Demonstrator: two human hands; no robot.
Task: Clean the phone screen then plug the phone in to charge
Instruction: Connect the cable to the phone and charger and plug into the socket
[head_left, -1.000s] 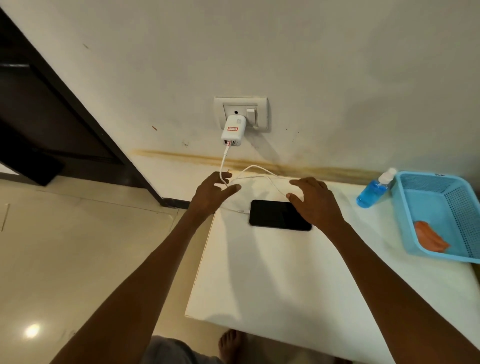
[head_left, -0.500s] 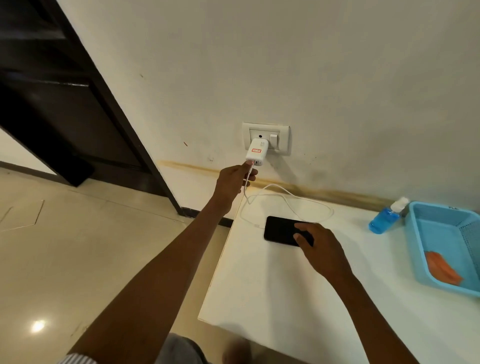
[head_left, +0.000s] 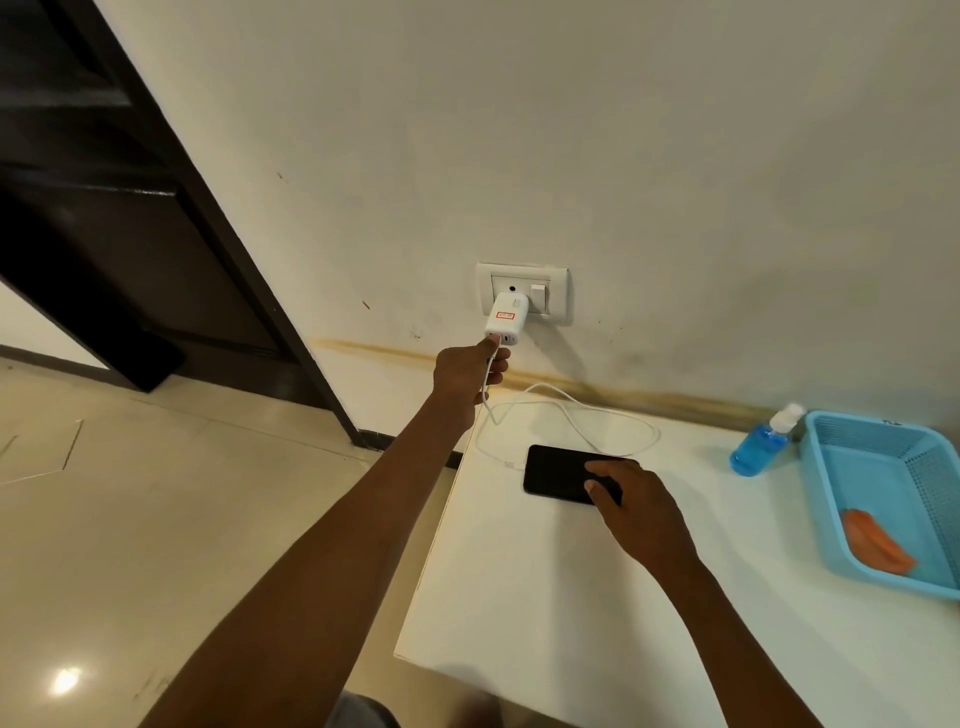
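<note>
Over the last second the left hand (head_left: 470, 370) has gone from the table edge, beside the cable loop, up to the wall at about 12 o'clock from the phone, and it now sits right under the white charger (head_left: 505, 323) plugged into the wall socket (head_left: 523, 291); I judge it is seating or checking the cable's plug at the charger, so the charging half of the task is under way and the cleaning looks done; the fingers are curled and pinch the white cable (head_left: 571, 410) just where it enters the charger, a fingertip touching the charger's underside; the right hand (head_left: 636, 506) has slid from the far edge of the phone (head_left: 558, 473) to its 3 o'clock end, where two fingers press flat on the dark screen, fingers fairly straight, gripping nothing; the phone lies face up on the white table (head_left: 545, 597), near its left edge, with the cable looping behind it and its free end at the phone's 9 o'clock end; whether that end is in the port I cannot tell; at 3 o'clock stand a blue spray bottle (head_left: 759, 447) and a blue basket (head_left: 883, 441) holding an orange cloth (head_left: 875, 540).
</note>
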